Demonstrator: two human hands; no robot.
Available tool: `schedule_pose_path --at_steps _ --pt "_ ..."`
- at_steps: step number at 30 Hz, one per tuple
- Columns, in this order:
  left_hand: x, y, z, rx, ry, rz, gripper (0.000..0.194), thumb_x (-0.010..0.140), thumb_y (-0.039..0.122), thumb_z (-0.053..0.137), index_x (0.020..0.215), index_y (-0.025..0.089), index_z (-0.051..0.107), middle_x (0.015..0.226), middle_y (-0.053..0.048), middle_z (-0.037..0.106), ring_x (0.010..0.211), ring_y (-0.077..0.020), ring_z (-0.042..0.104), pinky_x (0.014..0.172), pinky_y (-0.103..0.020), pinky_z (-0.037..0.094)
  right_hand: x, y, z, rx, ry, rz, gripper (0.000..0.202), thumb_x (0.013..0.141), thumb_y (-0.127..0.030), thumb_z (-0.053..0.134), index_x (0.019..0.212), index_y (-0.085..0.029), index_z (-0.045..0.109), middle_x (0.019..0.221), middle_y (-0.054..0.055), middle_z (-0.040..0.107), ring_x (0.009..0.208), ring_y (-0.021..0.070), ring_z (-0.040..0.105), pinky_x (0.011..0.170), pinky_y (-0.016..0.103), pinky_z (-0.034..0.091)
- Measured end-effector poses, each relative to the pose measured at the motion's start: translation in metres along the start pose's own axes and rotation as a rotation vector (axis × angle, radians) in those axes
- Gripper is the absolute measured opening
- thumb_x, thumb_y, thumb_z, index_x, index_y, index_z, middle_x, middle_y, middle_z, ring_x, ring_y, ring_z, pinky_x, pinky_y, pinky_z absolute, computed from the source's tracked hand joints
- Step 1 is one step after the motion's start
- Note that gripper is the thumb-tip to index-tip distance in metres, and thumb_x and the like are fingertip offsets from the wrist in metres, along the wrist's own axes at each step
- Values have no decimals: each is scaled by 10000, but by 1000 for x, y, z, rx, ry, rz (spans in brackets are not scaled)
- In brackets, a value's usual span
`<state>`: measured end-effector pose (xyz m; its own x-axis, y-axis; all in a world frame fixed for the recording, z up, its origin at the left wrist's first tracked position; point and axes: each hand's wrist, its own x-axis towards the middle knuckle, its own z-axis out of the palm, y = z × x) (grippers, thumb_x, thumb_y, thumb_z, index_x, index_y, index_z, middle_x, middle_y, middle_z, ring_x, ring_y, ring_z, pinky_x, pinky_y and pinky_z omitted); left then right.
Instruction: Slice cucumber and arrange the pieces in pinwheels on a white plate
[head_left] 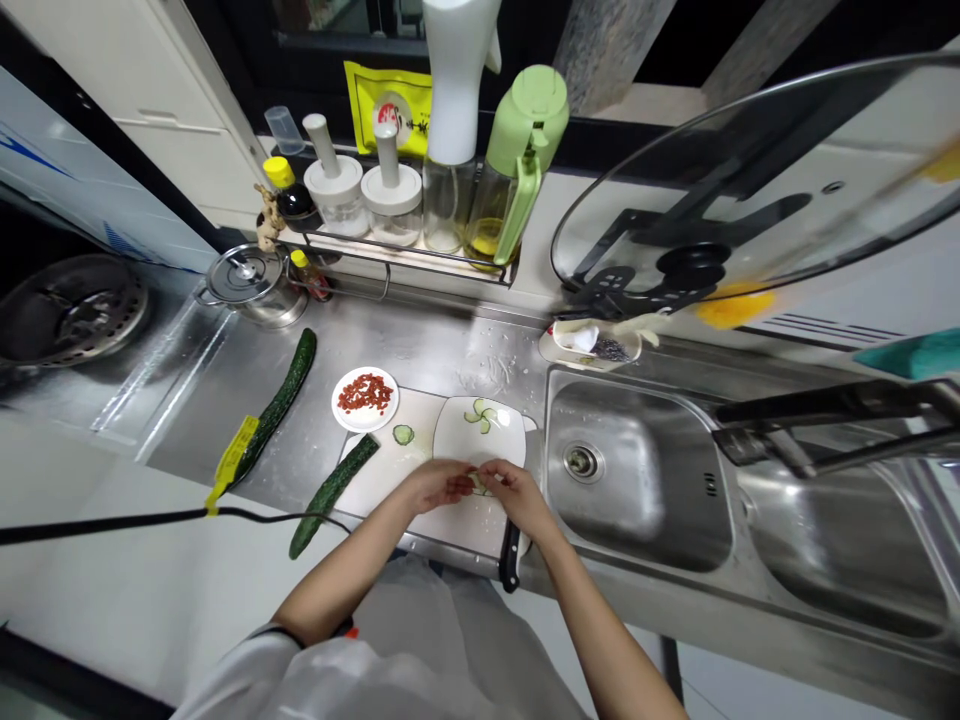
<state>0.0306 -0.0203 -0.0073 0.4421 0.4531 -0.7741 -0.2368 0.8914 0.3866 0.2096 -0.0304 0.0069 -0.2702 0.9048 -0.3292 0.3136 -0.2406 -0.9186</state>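
Observation:
My left hand (pixel 442 484) and my right hand (pixel 516 490) meet over the front edge of a white squarish plate (pixel 450 428). Thin pale-green cucumber slices (pixel 478 482) show between the fingertips, partly hidden; both hands are closed on them. Farther back on the plate lie several cucumber slices (pixel 480 412) in a curved fan. The plate rests on a white cutting board (pixel 421 410). A cut end of cucumber (pixel 403 435) sits on the board, and a cut cucumber (pixel 334 495) lies across its left edge. Beside my right wrist is a knife with a black handle (pixel 510 558).
A round plate (pixel 339 412) holds small red dried berries. Left of it lies a long cucumber (pixel 281 405) with a yellow label. A steel pot (pixel 259 285) stands behind. To the right is a double sink (pixel 637 470) with a faucet; a glass lid (pixel 690 260) hangs above.

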Motion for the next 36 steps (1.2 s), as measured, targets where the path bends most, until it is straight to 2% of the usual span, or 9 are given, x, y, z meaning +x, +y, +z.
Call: schedule_pose_path --at_steps 2,5,9,14,20,25,30,36 --pt "3 0 3 -46 -5 58 376 567 315 813 860 122 678 676 -7 629 614 -78 557 571 -195 363 -1 3 -6 13 -22 -3 254 811 -415 537 813 -183 639 744 -1 605 706 130 528 631 237 390" --pt "10 -1 6 -67 28 87 431 508 258 838 883 107 686 666 -4 619 595 -73 544 560 -196 358 -2 9 -15 20 -24 -13 254 805 -418 550 806 -180 637 711 -8 591 683 125 521 634 241 396" --pt "22 -3 9 14 61 95 496 503 305 832 944 134 681 714 -1 635 608 -69 550 566 -194 356 -2 15 -28 7 13 13 280 791 -434 553 849 -177 648 740 15 618 697 142 544 646 262 418" --pt "32 -2 20 151 96 160 449 517 373 814 864 144 646 662 6 620 600 -94 582 529 -192 325 3 24 -42 -93 50 19 268 761 -402 559 880 -180 649 706 10 607 666 145 541 612 258 400" --pt "48 -2 27 433 203 260 271 639 348 740 781 146 627 601 3 611 590 -121 616 541 -203 369 16 38 -56 -311 109 -19 136 746 -294 517 756 -191 605 634 -15 558 604 134 505 584 248 364" --pt "59 -7 29 742 351 420 105 731 279 629 746 178 650 657 5 642 602 -123 601 628 -238 431 27 37 -61 -589 132 -46 131 764 -207 501 733 -214 628 683 0 622 686 152 534 640 254 354" --pt "58 -5 39 981 472 524 116 788 269 569 805 206 665 787 -23 682 747 -161 606 711 -262 418 32 28 -61 -846 167 -40 132 809 -231 524 762 -241 647 742 14 649 830 195 526 611 253 292" --pt "59 -5 47 1172 540 518 172 854 298 514 934 215 641 856 -51 650 783 -187 581 707 -289 394 36 22 -58 -1023 167 -63 142 835 -231 525 776 -243 653 805 31 661 882 206 489 615 277 240"
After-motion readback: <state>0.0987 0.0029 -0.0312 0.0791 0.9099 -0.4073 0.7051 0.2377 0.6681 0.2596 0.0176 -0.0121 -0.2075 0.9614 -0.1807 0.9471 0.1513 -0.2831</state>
